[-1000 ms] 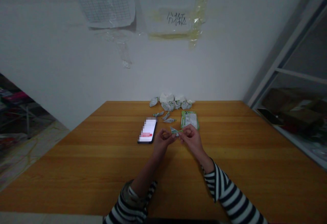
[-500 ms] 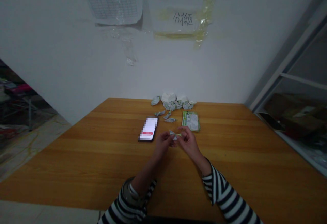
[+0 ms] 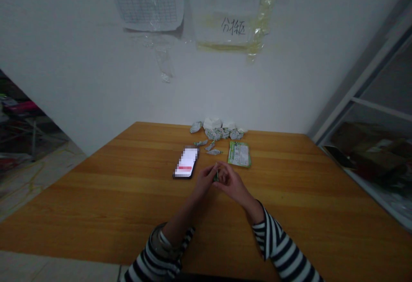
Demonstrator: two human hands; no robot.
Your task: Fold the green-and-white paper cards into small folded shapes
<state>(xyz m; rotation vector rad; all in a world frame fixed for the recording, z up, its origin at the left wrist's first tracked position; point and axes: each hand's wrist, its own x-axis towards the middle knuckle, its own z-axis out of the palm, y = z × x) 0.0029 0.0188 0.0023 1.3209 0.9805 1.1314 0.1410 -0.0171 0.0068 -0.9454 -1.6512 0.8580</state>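
The left hand (image 3: 203,183) and right hand (image 3: 233,186) meet over the wooden bench (image 3: 96,204), fingers closed on a small folded green-and-white wrapper strip (image 3: 216,177), mostly hidden between them; a phone (image 3: 186,162) lies to the far left, a green packet (image 3: 239,154) to the far right

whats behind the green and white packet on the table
Behind the green and white packet lie crumpled green and white wrappers and white crumpled pieces, with the wall beyond. Anything under the packet is covered and cannot be seen.
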